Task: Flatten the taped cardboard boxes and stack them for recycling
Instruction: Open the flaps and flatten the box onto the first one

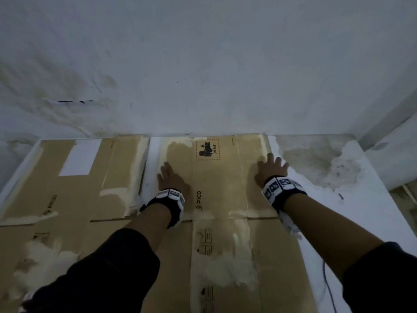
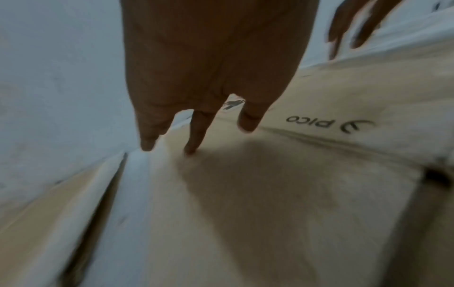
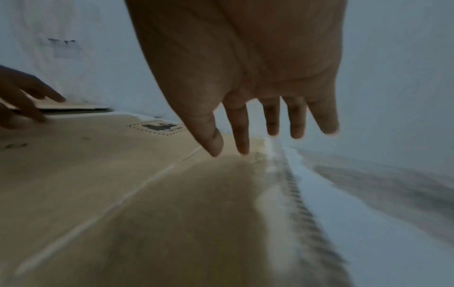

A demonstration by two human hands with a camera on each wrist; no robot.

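Note:
A flattened brown cardboard box (image 1: 216, 177) with a PICO logo and a battery label lies flat on a white surface against the wall. My left hand (image 1: 168, 177) rests on its left part with straight fingers, fingertips (image 2: 189, 149) touching the cardboard (image 2: 270, 194). My right hand (image 1: 272, 168) lies spread at the box's right edge, its fingertips (image 3: 242, 149) down on the cardboard (image 3: 123, 174) near the torn edge. A second flattened box (image 1: 74, 184) with a white label lies to the left, apart by a narrow gap.
The white surface (image 1: 338, 199) is stained and peeling to the right of the box. A stained wall (image 1: 203, 75) rises directly behind. A thin cable (image 1: 327, 285) hangs at the surface's right side. A strip of the white surface (image 2: 132, 194) shows between the two boxes.

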